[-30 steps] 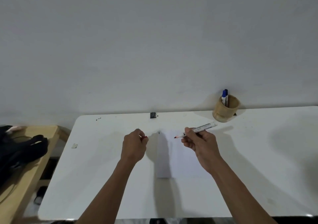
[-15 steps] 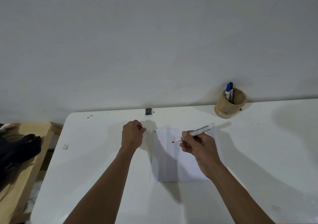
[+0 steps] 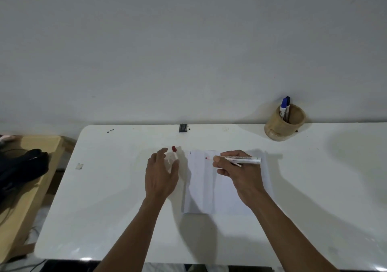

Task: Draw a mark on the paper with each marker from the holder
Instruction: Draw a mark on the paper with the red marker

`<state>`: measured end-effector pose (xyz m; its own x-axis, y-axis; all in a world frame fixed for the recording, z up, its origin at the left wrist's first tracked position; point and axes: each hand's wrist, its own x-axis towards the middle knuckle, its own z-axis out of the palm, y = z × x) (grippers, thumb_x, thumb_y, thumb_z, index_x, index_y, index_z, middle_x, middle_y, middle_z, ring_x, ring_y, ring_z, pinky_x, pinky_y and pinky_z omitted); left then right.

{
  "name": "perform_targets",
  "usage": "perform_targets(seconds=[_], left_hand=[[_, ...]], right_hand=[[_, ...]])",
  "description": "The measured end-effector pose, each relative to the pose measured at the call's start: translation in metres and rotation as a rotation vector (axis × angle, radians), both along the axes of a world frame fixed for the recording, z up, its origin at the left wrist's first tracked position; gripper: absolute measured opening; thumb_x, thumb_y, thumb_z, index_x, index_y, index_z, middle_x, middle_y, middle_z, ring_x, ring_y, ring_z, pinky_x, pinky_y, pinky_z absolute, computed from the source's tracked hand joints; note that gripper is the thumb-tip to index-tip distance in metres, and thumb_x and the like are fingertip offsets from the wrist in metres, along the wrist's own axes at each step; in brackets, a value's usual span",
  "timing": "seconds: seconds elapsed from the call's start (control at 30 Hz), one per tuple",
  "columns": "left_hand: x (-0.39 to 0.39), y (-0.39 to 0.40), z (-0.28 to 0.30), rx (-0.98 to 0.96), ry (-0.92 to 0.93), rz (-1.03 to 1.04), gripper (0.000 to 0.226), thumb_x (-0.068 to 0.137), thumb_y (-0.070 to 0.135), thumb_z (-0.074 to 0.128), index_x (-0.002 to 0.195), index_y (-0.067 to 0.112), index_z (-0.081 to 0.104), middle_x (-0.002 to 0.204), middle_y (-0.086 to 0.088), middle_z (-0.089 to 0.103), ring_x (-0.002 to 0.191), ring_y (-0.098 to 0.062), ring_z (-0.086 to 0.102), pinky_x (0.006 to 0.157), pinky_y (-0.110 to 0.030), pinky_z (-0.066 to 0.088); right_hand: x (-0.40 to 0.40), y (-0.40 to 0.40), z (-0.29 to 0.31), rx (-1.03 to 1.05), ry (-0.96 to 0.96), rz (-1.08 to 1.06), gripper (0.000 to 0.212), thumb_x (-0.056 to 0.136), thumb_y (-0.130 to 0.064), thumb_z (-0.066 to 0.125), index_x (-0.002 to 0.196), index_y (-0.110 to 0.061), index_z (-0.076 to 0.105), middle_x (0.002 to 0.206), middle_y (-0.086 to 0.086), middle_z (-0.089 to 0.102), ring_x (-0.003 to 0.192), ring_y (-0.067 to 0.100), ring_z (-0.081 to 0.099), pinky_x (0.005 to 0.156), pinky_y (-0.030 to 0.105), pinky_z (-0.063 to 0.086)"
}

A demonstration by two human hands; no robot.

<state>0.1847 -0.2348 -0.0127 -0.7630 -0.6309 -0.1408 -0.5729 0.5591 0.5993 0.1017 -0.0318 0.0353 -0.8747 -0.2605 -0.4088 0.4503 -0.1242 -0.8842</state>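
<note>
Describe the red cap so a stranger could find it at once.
Start at the white table and find the paper near its middle. Just off the paper's far left corner, beyond the fingertips of the open left hand, lies the red cap. It is the only loose red thing on the tabletop, small and stubby.

— Carrying what? White table [image 3: 104, 209], holding paper [image 3: 201, 188] at centre.
— Lying elsewhere? Red cap [image 3: 174, 148] sitting just at paper's ten o'clock, wooden holder [image 3: 282, 127] standing toward two o'clock, small black object [image 3: 183, 128] resting at twelve, near far edge.
</note>
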Motion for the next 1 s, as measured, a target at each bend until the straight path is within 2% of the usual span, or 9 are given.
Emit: perform_targets(seconds=[0.13,0.27,0.33,0.47,0.63,0.77,0.87,1.0], left_hand=[[0.029,0.013,-0.021,-0.233,0.096,-0.273,0.042,0.093,0.04,0.051,0.132,0.023,0.056,0.133,-0.002,0.059,0.124,-0.025,0.053,0.103,-0.043,0.042],[0.037,0.016,-0.031,-0.367,-0.001,-0.438,0.046,0.097,0.047,0.042,0.139,0.031,0.049,0.146,-0.003,0.05,0.136,-0.024,0.044,0.112,-0.048,0.032],[0.038,0.016,-0.033,-0.393,-0.056,-0.457,0.048,0.098,0.051,0.038,0.142,0.033,0.046,0.15,-0.003,0.046,0.14,-0.025,0.038,0.115,-0.05,0.028],[0.036,0.014,-0.036,-0.434,-0.063,-0.477,0.049,0.096,0.051,0.039,0.14,0.032,0.049,0.148,-0.004,0.047,0.138,-0.026,0.04,0.113,-0.05,0.028],[0.035,0.012,-0.041,-0.469,-0.07,-0.482,0.05,0.095,0.052,0.041,0.139,0.031,0.051,0.147,-0.007,0.049,0.137,-0.028,0.042,0.112,-0.052,0.03],[0.034,0.012,-0.043,-0.489,-0.057,-0.47,0.051,0.094,0.053,0.042,0.138,0.03,0.053,0.146,-0.008,0.05,0.136,-0.029,0.043,0.112,-0.053,0.03],[0.033,0.013,-0.044,-0.498,-0.039,-0.458,0.051,0.094,0.053,0.042,0.137,0.03,0.055,0.145,-0.009,0.052,0.135,-0.029,0.045,0.111,-0.052,0.031],[0.033,0.014,-0.044,-0.504,-0.018,-0.45,0.051,0.093,0.053,0.043,0.136,0.029,0.057,0.144,-0.009,0.053,0.133,-0.029,0.046,0.111,-0.051,0.032]], right_hand=[[-0.005,-0.017,-0.011,0.042,0.1,0.052,0.016,0.077,0.004,0.084,0.081,-0.002,0.07,0.09,0.02,0.078,0.081,0.032,0.078,0.071,0.037,0.062],[-0.014,-0.035,-0.029,0.156,0.219,0.109,0.018,0.076,0.003,0.086,0.08,-0.005,0.07,0.089,0.015,0.079,0.078,0.03,0.076,0.071,0.041,0.064],[-0.019,-0.042,-0.038,0.224,0.286,0.124,0.017,0.076,-0.001,0.087,0.082,-0.006,0.072,0.084,0.014,0.079,0.072,0.027,0.075,0.07,0.043,0.063],[-0.028,-0.051,-0.056,0.32,0.408,0.149,0.016,0.074,-0.009,0.088,0.077,-0.005,0.073,0.076,0.011,0.078,0.07,0.036,0.076,0.062,0.05,0.062],[-0.034,-0.056,-0.079,0.339,0.409,0.134,0.023,0.072,-0.009,0.084,0.069,0.002,0.064,0.072,0.019,0.075,0.072,0.047,0.073,0.057,0.058,0.057],[-0.034,-0.058,-0.08,0.31,0.392,0.116,0.025,0.077,-0.002,0.084,0.073,0.01,0.062,0.07,0.015,0.075,0.068,0.032,0.078,0.061,0.051,0.061],[-0.033,-0.06,-0.081,0.318,0.385,0.109,0.026,0.078,-0.004,0.085,0.073,0.007,0.063,0.07,0.011,0.075,0.067,0.029,0.079,0.062,0.046,0.062],[-0.034,-0.06,-0.083,0.333,0.388,0.111,0.025,0.077,-0.008,0.086,0.07,0.001,0.064,0.071,0.009,0.076,0.066,0.026,0.079,0.064,0.051,0.062]])
